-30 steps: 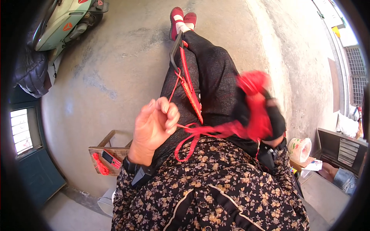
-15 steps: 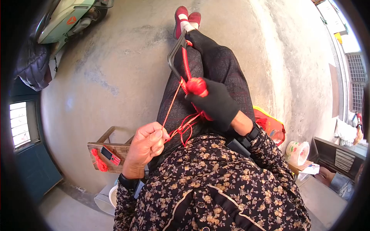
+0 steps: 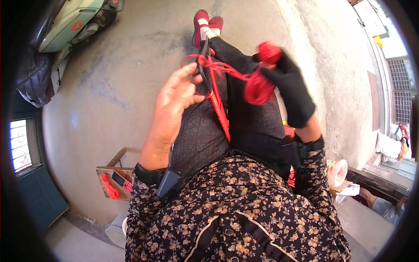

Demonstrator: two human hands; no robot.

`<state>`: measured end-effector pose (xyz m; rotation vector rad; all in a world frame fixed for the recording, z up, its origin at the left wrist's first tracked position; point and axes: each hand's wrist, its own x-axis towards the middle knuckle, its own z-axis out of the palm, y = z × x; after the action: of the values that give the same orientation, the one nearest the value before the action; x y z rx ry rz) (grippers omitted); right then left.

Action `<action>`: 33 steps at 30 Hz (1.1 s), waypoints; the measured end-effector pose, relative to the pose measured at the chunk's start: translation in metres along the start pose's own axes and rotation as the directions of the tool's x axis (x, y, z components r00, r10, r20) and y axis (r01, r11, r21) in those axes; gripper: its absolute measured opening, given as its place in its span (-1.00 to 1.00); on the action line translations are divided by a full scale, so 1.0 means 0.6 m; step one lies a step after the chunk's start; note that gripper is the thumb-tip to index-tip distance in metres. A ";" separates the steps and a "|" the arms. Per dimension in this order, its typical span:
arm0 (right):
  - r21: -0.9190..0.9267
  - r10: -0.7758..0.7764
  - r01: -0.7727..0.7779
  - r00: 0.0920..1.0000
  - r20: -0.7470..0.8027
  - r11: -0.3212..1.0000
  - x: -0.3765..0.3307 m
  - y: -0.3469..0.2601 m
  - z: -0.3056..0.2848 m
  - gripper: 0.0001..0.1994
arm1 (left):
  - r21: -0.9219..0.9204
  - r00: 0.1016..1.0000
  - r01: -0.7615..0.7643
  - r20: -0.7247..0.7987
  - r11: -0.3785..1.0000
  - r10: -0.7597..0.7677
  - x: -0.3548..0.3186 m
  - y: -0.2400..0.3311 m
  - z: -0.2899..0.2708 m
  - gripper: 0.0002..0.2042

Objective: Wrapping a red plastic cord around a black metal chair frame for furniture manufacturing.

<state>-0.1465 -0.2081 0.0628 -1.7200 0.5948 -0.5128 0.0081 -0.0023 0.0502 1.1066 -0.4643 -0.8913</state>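
Observation:
A dark metal frame (image 3: 202,65) rests along my legs, with red cord wrapped along one side (image 3: 219,114). My left hand (image 3: 176,94) is bare, its fingers apart and slightly bent beside the frame, close to a strand of the red cord. Loose red strands (image 3: 229,68) run from the frame across to my right hand (image 3: 293,87), which wears a black glove and is closed on a bundle of red cord (image 3: 269,53). Looser loops (image 3: 259,87) of that cord hang below the bundle, smeared by motion. The frame's lower part is partly hidden by cord and hand.
Left of me, a wooden stool (image 3: 114,168) carries a red cord hank (image 3: 109,187) and a phone (image 3: 122,180). A scooter (image 3: 72,26) stands at the far left. A white roll (image 3: 337,172) sits at the right, with another person's leg (image 3: 384,209) beyond it.
My right hand has moved away from the frame, up and to the right, with the cord bundle. My left hand has risen to the frame, its pinch on the strand opened.

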 end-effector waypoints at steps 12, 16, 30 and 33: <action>-0.284 -0.276 0.294 0.956 0.102 0.912 -0.012 -0.007 0.107 -0.41 | -0.315 0.974 0.184 -0.073 0.931 -0.217 0.021 -0.072 -0.044 -0.73; -0.323 -0.235 0.195 0.968 -0.088 0.926 -0.019 -0.035 0.083 -0.39 | -0.588 0.991 0.050 -0.071 0.808 -0.113 -0.002 0.021 -0.094 -0.65; 0.067 -0.253 0.256 0.819 0.515 0.964 -0.081 -0.078 0.052 -0.87 | -0.038 0.915 -0.299 -0.296 0.954 0.275 -0.167 0.204 -0.097 -0.66; 0.207 -0.099 -0.050 0.753 0.651 0.977 -0.100 -0.087 0.025 -0.87 | 0.213 0.941 0.004 -0.331 0.977 0.069 -0.124 0.127 -0.145 -0.65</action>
<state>-0.1773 -0.1491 0.1090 -1.5635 -0.0036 0.0442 0.0562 0.1194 0.0916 1.4127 -0.2945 -0.6138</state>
